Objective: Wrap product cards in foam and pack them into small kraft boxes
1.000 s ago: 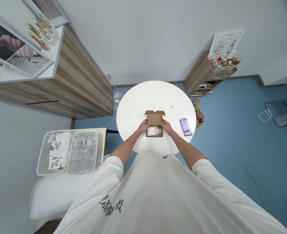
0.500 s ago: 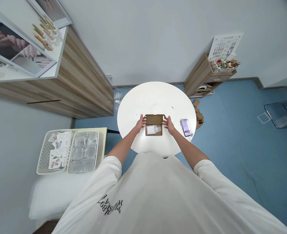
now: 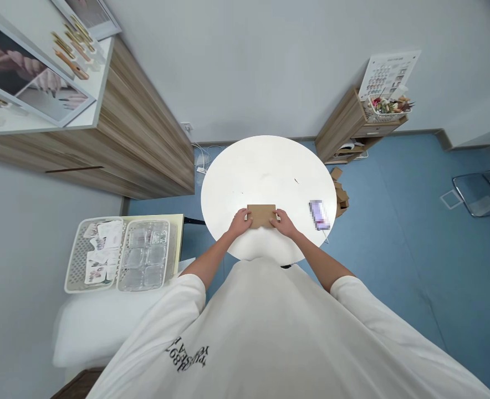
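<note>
A small brown cardboard box (image 3: 261, 216) lies on the round white table (image 3: 265, 166) in front of me, its lid folded down so its contents are hidden. My left hand (image 3: 240, 223) is closed around the box's left end, thumb on top near the front corner. At the opposite end, my right hand (image 3: 284, 223) grips the box in the same way, thumb on the lid.
A phone (image 3: 319, 215) with a cable lies at the table's right side. Two plastic baskets (image 3: 122, 249) stand at the left. A wooden cabinet (image 3: 145, 133) is at the back left, a small cabinet (image 3: 340, 124) at the back right, cardboard pieces (image 3: 340, 194) below it.
The box's lid, raised before with white packets showing inside, is now down over them. Both hands have moved from the lid's upper corners toward me, onto the box's ends.
</note>
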Motion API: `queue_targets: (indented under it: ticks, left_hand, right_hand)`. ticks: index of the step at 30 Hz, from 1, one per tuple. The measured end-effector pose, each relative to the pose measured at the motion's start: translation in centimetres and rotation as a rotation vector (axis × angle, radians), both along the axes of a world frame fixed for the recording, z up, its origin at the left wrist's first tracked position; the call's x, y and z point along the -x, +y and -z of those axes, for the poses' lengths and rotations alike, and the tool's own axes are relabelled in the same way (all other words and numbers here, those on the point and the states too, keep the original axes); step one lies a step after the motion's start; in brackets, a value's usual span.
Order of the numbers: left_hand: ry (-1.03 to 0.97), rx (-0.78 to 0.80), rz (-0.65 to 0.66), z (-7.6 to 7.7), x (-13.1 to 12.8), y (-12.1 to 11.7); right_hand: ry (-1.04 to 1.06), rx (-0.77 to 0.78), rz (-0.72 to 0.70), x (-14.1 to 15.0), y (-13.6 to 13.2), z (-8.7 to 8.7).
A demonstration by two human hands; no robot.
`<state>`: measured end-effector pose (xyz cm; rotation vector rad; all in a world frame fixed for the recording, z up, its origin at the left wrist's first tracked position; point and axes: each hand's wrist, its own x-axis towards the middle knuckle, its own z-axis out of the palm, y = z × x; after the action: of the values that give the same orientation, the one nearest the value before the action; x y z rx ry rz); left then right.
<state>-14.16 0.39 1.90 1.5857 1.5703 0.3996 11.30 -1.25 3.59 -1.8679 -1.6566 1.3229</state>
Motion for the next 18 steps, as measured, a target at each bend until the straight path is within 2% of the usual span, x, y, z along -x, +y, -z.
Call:
queue_targets:
  ticks: [3, 6, 12, 18]
  left_hand:
    - [0.107, -0.131, 0.109, -0.1, 0.0, -2.2]
    - [0.154, -0.187, 0.189, -0.3, 0.0, -3.9]
    - [0.324, -0.086, 0.286, 0.9, -0.1, -5.3]
    - [0.396, -0.067, 0.319, 1.9, -0.3, -5.5]
  right_hand:
    - [-0.200, -0.095, -0.116, 0.3, -2.2, 0.6]
    - [-0.323, -0.159, -0.208, 0.4, -3.8, 1.0]
    - [-0.496, -0.056, -0.339, 0.5, -4.7, 2.4]
    - [-0.548, -0.018, -0.335, 0.9, -4.8, 3.2]
